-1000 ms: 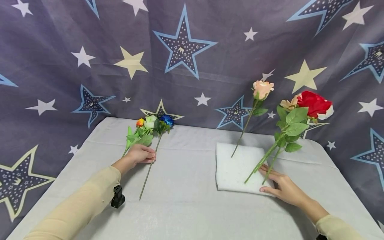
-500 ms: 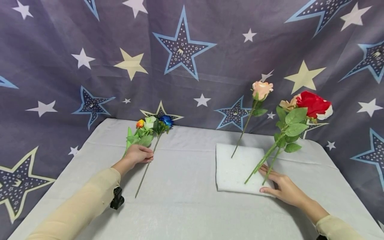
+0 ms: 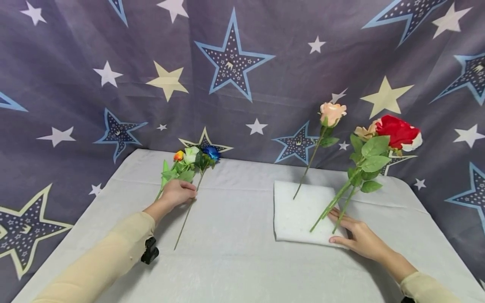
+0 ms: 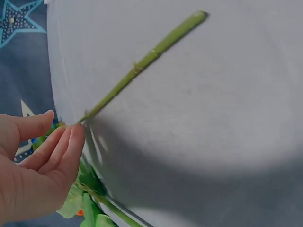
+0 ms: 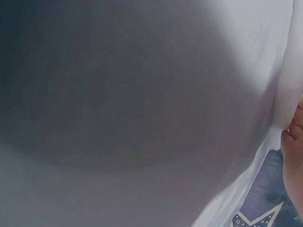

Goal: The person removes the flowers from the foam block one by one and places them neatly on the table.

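In the head view, my left hand (image 3: 176, 194) is at the stem of a blue rose (image 3: 211, 153) on the left of the table. The left wrist view shows that hand's fingers nearly straight and its thumb apart, with the green stem (image 4: 137, 68) at the fingertips. Beside it lie a pale green-white rose (image 3: 191, 155) and an orange bud (image 3: 178, 155). My right hand (image 3: 361, 240) rests with extended fingers on the right edge of a white foam block (image 3: 289, 219). A peach rose (image 3: 332, 114) and a red rose (image 3: 395, 131) stand in the foam, tilted right.
A tan flower (image 3: 365, 131) stands close to the red rose, its leaves overlapping the other stems. Grey cloth covers the table (image 3: 235, 269). Behind it hangs a dark star-patterned curtain (image 3: 246, 113).
The lower end of the blue rose's stem has swung slightly left, then a little back. My left hand has shifted slightly at the stem. The right hand and foam block stay put.
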Demonstrator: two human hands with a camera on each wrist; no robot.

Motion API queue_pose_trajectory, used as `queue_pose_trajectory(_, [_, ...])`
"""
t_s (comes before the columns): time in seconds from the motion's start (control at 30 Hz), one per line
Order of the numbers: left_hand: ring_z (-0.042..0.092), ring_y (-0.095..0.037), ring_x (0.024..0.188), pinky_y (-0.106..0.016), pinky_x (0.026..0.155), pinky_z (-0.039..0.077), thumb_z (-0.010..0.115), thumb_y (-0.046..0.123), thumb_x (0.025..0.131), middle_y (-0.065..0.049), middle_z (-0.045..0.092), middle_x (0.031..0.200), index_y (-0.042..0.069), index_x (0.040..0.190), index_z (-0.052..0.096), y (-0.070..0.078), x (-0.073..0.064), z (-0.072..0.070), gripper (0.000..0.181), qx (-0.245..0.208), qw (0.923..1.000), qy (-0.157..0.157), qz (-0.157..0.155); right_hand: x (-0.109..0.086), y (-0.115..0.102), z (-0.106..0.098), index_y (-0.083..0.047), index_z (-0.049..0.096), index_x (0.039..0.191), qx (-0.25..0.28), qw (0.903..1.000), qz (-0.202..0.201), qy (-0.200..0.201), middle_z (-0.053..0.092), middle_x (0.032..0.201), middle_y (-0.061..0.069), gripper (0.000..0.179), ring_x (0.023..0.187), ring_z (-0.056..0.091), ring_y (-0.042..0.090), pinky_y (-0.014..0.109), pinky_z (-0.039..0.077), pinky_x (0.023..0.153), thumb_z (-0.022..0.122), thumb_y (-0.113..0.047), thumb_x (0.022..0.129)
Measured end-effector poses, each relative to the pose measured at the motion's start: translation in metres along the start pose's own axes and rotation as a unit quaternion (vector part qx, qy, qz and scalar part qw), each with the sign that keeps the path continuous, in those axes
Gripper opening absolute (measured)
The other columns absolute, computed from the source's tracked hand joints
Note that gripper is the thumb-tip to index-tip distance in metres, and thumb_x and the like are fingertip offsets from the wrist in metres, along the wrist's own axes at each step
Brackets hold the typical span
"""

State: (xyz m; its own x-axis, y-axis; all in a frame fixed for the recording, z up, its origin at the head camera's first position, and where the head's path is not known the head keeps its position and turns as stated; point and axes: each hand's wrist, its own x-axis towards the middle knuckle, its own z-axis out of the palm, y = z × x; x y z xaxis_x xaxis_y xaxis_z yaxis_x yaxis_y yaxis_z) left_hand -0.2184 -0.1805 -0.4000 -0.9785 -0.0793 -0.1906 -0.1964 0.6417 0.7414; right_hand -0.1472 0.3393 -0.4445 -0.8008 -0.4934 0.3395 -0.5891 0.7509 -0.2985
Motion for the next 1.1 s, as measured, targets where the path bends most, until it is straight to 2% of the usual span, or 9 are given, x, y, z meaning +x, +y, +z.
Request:
queue_pose_trajectory(0.17, [0.067,-0.014,0.073,-0.020,0.063,0.050,0.069,0.018,0.084,-0.014,0.075,0.096,0.001,0.104,0.072,0.010,0.003,0.003,0.027,0.048,0.9983,0.011,0.029,0.000,0.000,0.000,0.000,0.062,0.125,0.005,1.0000,-0.002,0.003,0.061,0.130,0.022,0.062,0.131,0.035,-0.002,-0.008,0.013,0.104,0.081,-0.030,0.074])
queue_pose_trajectory(0.4, [0.068,-0.016,0.073,-0.018,0.062,0.051,0.069,0.014,0.084,-0.016,0.075,0.098,-0.002,0.107,0.070,0.027,0.007,0.016,0.028,0.010,0.9988,0.011,0.046,0.000,0.000,0.000,0.000,0.062,0.125,0.007,1.0000,-0.004,0.004,0.060,0.130,0.023,0.062,0.131,0.034,-0.005,-0.008,0.013,0.104,0.081,-0.030,0.074])
queue_pose_trajectory(0.6, [0.071,-0.024,0.082,-0.020,0.071,0.054,0.068,0.013,0.085,-0.016,0.074,0.101,-0.001,0.109,0.070,0.048,0.010,0.037,0.028,-0.032,0.9979,0.009,0.056,0.001,0.002,0.001,0.001,0.062,0.124,0.014,0.9996,-0.020,0.011,0.060,0.129,0.024,0.063,0.130,0.027,-0.013,-0.007,0.014,0.106,0.081,-0.028,0.072])
queue_pose_trajectory(0.7, [0.071,-0.030,0.089,-0.025,0.078,0.056,0.067,0.014,0.086,-0.015,0.074,0.105,0.001,0.111,0.069,0.062,0.011,0.050,0.028,-0.061,0.9968,0.000,0.052,0.001,0.003,0.001,0.002,0.062,0.124,0.017,0.9994,-0.026,0.017,0.061,0.128,0.024,0.063,0.129,0.025,-0.016,-0.007,0.015,0.106,0.082,-0.026,0.071])
queue_pose_trajectory(0.83, [0.070,-0.028,0.090,-0.028,0.083,0.056,0.068,0.015,0.087,-0.013,0.074,0.105,0.003,0.109,0.070,0.087,0.012,0.068,0.025,-0.090,0.9945,-0.009,0.053,0.002,0.003,0.000,0.000,0.062,0.124,0.013,0.9995,-0.024,0.017,0.061,0.128,0.024,0.063,0.129,0.026,-0.015,-0.007,0.015,0.105,0.082,-0.027,0.071])
queue_pose_trajectory(0.93, [0.070,-0.025,0.092,-0.025,0.081,0.057,0.069,0.015,0.086,-0.013,0.074,0.104,0.003,0.108,0.071,0.105,0.012,0.082,0.024,-0.107,0.9915,-0.014,0.073,0.002,0.003,-0.001,0.000,0.062,0.125,0.012,0.9996,-0.023,0.012,0.061,0.128,0.023,0.062,0.129,0.025,-0.016,-0.008,0.014,0.105,0.081,-0.029,0.073])
queue_pose_trajectory(1.03, [0.070,-0.030,0.097,-0.022,0.075,0.058,0.067,0.013,0.087,-0.013,0.074,0.107,0.004,0.111,0.070,0.124,0.009,0.094,0.026,-0.140,0.9855,-0.038,0.087,0.002,0.002,0.000,0.000,0.062,0.124,0.012,0.9997,-0.020,0.012,0.061,0.128,0.023,0.063,0.129,0.026,-0.015,-0.008,0.014,0.105,0.082,-0.028,0.072])
queue_pose_trajectory(1.1, [0.069,-0.032,0.099,-0.021,0.071,0.058,0.066,0.012,0.088,-0.014,0.073,0.109,0.004,0.113,0.069,0.135,0.006,0.102,0.027,-0.162,0.9802,-0.059,0.096,0.002,0.000,0.000,0.000,0.062,0.124,0.005,0.9997,-0.020,0.011,0.062,0.128,0.022,0.063,0.130,0.032,-0.009,-0.008,0.014,0.105,0.082,-0.029,0.072])
